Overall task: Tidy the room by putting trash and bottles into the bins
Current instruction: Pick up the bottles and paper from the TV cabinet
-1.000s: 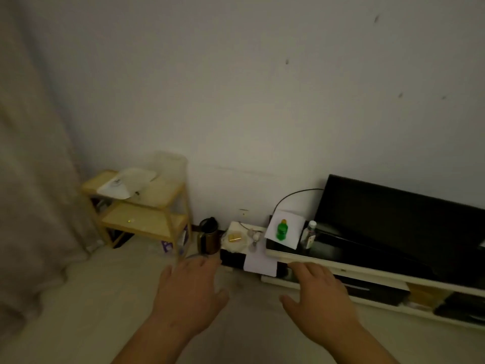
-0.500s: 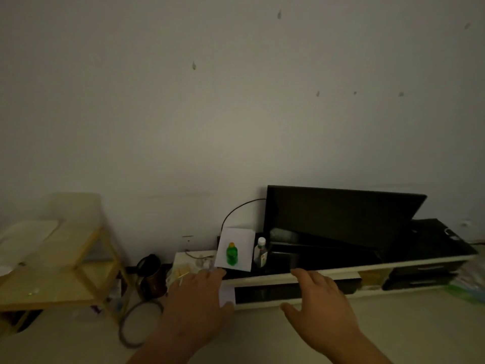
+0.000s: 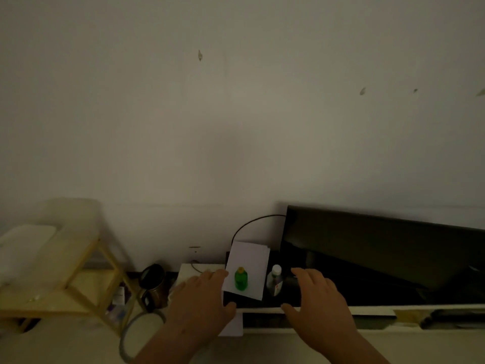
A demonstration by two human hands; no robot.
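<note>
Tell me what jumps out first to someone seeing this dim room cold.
The small bright green plastic bottle with a yellow cap stands out, upright on a white sheet of paper on the low TV stand, with a clear white-capped bottle just right of it. Both bare hands, left hand and right hand, reach open toward them, beside the dark flat screen.
</note>
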